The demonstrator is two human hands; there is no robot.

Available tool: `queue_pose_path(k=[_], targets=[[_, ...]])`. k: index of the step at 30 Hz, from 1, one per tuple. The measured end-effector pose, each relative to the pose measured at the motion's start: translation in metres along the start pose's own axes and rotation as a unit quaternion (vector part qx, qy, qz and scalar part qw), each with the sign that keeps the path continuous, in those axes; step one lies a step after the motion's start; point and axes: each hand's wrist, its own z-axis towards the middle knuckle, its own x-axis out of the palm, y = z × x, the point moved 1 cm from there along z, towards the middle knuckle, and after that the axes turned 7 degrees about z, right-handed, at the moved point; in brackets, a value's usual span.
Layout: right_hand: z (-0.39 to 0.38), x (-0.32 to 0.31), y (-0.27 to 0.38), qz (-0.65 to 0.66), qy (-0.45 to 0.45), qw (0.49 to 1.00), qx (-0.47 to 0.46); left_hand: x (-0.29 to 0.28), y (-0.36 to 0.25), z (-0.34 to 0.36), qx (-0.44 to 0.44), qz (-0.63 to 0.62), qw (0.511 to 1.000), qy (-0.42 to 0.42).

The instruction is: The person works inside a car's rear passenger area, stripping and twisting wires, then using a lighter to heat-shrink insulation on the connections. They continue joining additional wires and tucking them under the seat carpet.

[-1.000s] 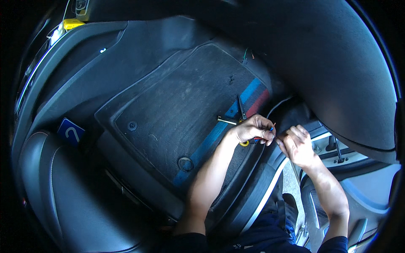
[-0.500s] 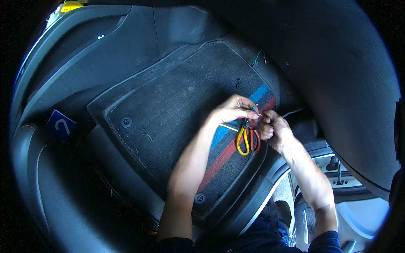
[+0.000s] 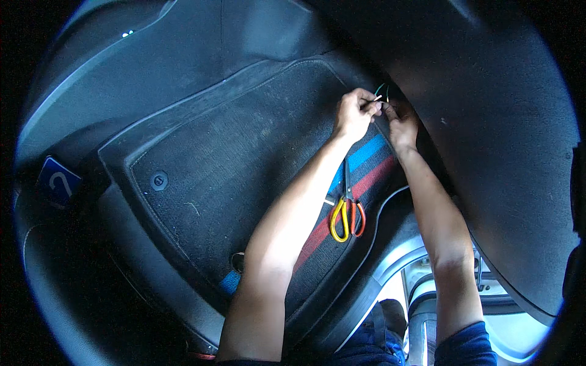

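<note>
At the far right corner of the floor mat (image 3: 244, 140), both hands meet at some thin wires. My left hand (image 3: 354, 117) is closed in a pinch, with a short pale wire end sticking out past its fingertips. My right hand (image 3: 401, 129) is also closed, its fingertips touching or nearly touching the left ones; what it pinches is too small to make out. A green wire (image 3: 379, 89) rises just beyond the fingers. Nearer to me, scissors (image 3: 347, 210) with one yellow and one orange handle lie on the striped part of the mat, untouched.
A small white stick (image 3: 329, 200) lies left of the scissors. Dark moulded trim (image 3: 500, 152) overhangs on the right. A raised door sill (image 3: 390, 262) runs along the near right, and a blue tag (image 3: 59, 182) is at the far left.
Both hands have moved away from me, from above the scissors to the wires at the mat's far corner. The scissors now lie uncovered. The whole view has shifted slightly.
</note>
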Motion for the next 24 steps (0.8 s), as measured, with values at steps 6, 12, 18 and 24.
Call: queue_pose_path(k=[6,12,18,24], targets=[[-0.005,0.003,0.012,0.092,-0.013,0.995,-0.034,-0.006,0.004,0.019,-0.012,0.135,0.990,-0.029],[-0.012,-0.011,0.036,0.056,0.057,0.995,-0.059,0.010,-0.016,0.039,-0.068,0.222,0.973,0.001],[-0.012,-0.022,0.043,0.033,0.073,0.996,-0.043,0.019,-0.006,0.045,-0.086,0.105,0.991,0.013],[-0.009,-0.015,0.041,0.053,0.107,0.989,-0.090,0.005,-0.008,0.044,-0.093,0.157,0.983,-0.008]])
